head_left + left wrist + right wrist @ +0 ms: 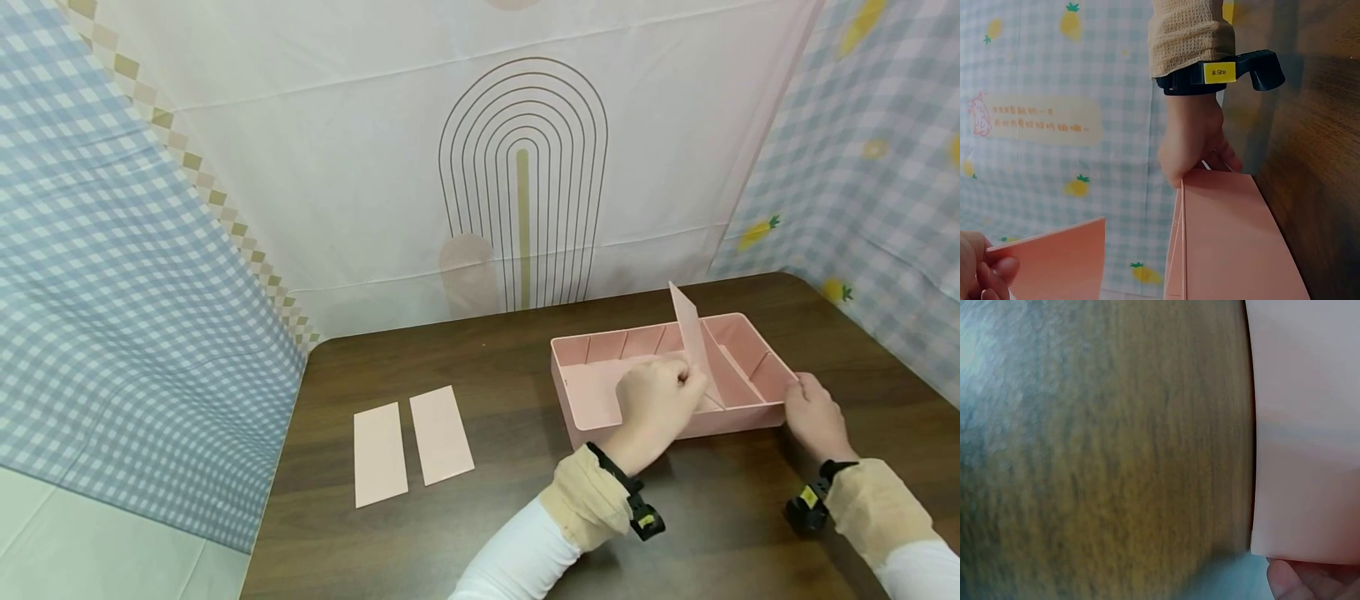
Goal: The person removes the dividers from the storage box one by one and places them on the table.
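A pink divider panel (687, 325) stands tilted above the pink organizer box (738, 420), pinched between the thumb and fingers of my left hand (658, 402). In the left wrist view the panel (1063, 262) shows at the lower left, apart from the box wall (1235, 237). My right hand (816, 417) grips the box at its near right corner. Its fingers (1300, 581) lie against the box's end in the right wrist view. Inside the box, the right end is partitioned, and short ribs line the back wall. My left hand hides part of the interior.
Two flat pink panels, one (380, 454) left of the other (442, 435), lie on the brown wooden table (510, 517) left of the box. A pale patterned cloth (360, 208) hangs behind the table, with checked cloth (885, 250) along the right side.
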The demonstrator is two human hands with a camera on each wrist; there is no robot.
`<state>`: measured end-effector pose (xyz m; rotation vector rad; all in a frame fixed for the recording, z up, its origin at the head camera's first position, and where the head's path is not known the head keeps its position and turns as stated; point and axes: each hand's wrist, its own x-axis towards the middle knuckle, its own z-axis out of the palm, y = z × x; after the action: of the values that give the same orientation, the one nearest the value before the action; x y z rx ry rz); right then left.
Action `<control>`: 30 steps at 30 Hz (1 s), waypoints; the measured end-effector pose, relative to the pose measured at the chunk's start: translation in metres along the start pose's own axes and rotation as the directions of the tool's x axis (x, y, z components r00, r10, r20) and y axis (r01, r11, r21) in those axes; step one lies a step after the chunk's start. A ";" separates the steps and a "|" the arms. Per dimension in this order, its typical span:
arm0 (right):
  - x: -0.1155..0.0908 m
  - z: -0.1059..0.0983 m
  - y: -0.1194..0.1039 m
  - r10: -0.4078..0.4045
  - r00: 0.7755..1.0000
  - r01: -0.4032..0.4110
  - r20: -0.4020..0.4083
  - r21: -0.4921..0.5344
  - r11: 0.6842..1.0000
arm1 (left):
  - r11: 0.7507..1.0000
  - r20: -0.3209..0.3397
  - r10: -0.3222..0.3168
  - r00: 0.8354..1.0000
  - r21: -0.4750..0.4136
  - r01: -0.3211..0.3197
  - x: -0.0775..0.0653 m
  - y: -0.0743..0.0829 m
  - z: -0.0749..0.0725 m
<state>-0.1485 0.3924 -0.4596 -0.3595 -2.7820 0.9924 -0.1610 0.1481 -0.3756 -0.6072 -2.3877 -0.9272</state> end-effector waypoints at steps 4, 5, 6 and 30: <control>0.001 0.001 0.001 0.000 1.000 0.000 -0.001 -0.001 1.000 | 1.000 -0.044 -0.002 0.999 0.011 0.002 0.000 -0.003 -0.003; 0.001 0.001 0.002 -0.001 1.000 0.001 -0.001 -0.002 1.000 | 1.000 -0.048 -0.007 0.999 0.009 0.007 0.000 -0.003 -0.004; 0.001 0.001 0.002 -0.001 1.000 0.001 -0.001 -0.004 1.000 | 1.000 -0.049 -0.009 0.999 0.004 0.010 0.000 -0.004 -0.006; 0.004 -0.004 0.003 0.016 1.000 -0.013 0.025 -0.097 0.995 | 0.972 0.020 -0.135 0.991 -0.193 0.136 0.001 -0.024 -0.021</control>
<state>-0.1509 0.3980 -0.4585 -0.3829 -2.8614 0.8739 -0.1691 0.1174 -0.3736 -0.5231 -2.3858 -1.2300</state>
